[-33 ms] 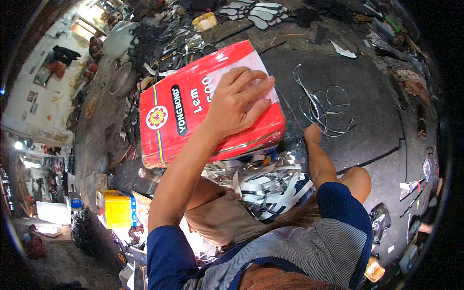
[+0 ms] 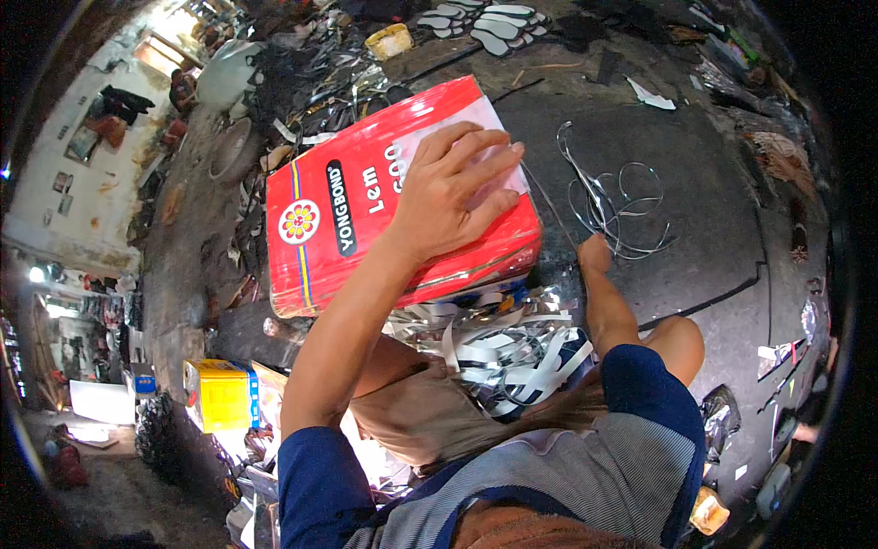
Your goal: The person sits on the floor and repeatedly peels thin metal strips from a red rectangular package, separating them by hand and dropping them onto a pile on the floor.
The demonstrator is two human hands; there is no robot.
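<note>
A large red glue tin [image 2: 320, 192] lies tilted in front of me, with a flower emblem and a blue and yellow stripe on its face. My left hand [image 2: 457, 188] rests on the tin near its right side, fingers spread over a pale patch. Beyond the tin's right edge, my right hand [image 2: 595, 255] is closed on a thin strip [image 2: 554, 212] that runs up along that edge. Close by on the dark mat lies a loose tangle of shiny narrow strips [image 2: 604, 206]. What lies under the tin is hidden.
White and silver strips [image 2: 512, 357] are heaped between the tin and my lap. A yellow box [image 2: 219, 393] stands at the left. Pale sole-shaped pieces [image 2: 498, 26] and a yellow tub [image 2: 389, 41] lie at the far side. A white scrap [image 2: 650, 94] is on the mat [image 2: 704, 156].
</note>
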